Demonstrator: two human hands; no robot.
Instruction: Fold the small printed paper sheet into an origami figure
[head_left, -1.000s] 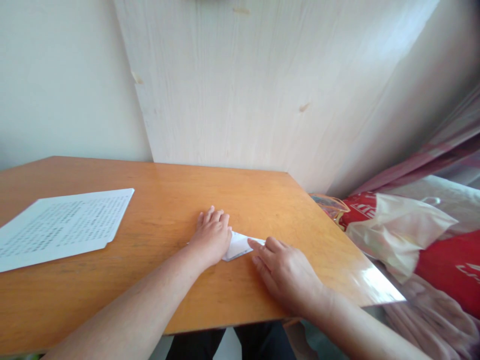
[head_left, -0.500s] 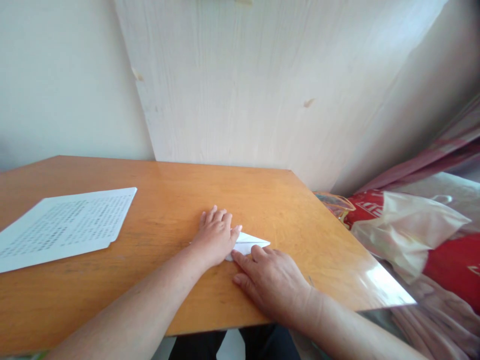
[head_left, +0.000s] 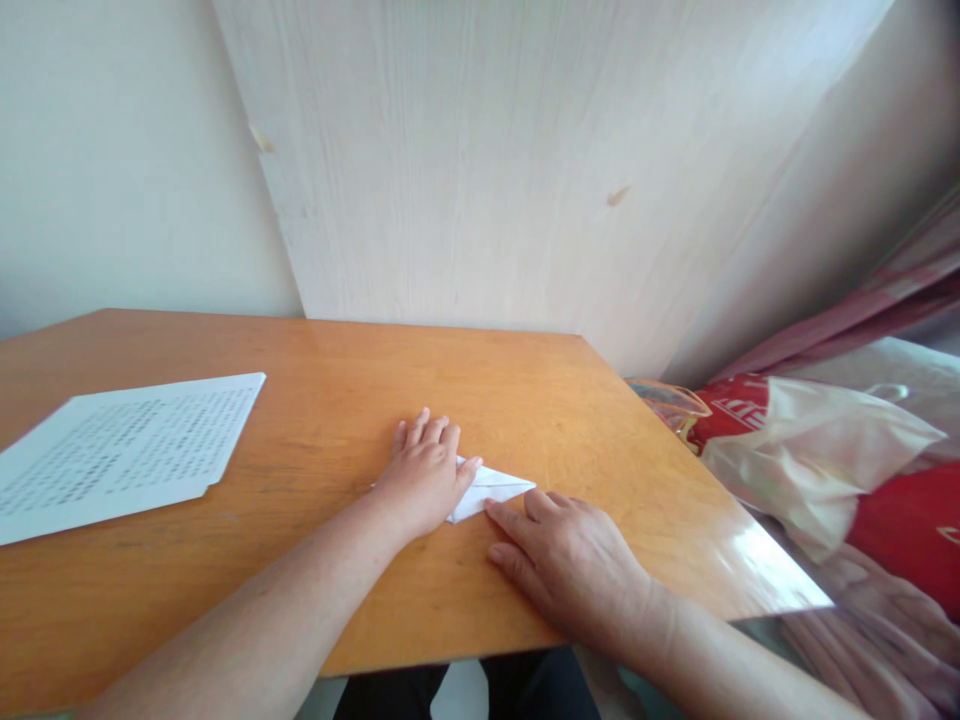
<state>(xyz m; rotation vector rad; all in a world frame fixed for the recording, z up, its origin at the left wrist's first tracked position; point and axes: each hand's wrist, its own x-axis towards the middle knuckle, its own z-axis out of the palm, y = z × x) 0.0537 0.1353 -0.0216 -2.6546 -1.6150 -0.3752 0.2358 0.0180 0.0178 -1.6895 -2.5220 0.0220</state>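
A small folded white paper [head_left: 491, 486] with a pointed right tip lies on the orange wooden table [head_left: 315, 450]. My left hand [head_left: 424, 470] lies flat on the paper's left part, fingers stretched forward, and hides most of it. My right hand [head_left: 570, 555] rests palm down just to the right and in front, its fingertips against the paper's near edge.
A printed white sheet [head_left: 124, 450] lies at the table's left. A pale wooden board [head_left: 525, 160] leans against the wall behind. Off the table's right edge are red and clear plastic bags [head_left: 817, 450] and pink cloth.
My right hand slid left along the paper's near edge, then drew back slightly to the right. My left hand stayed pressed on the paper.
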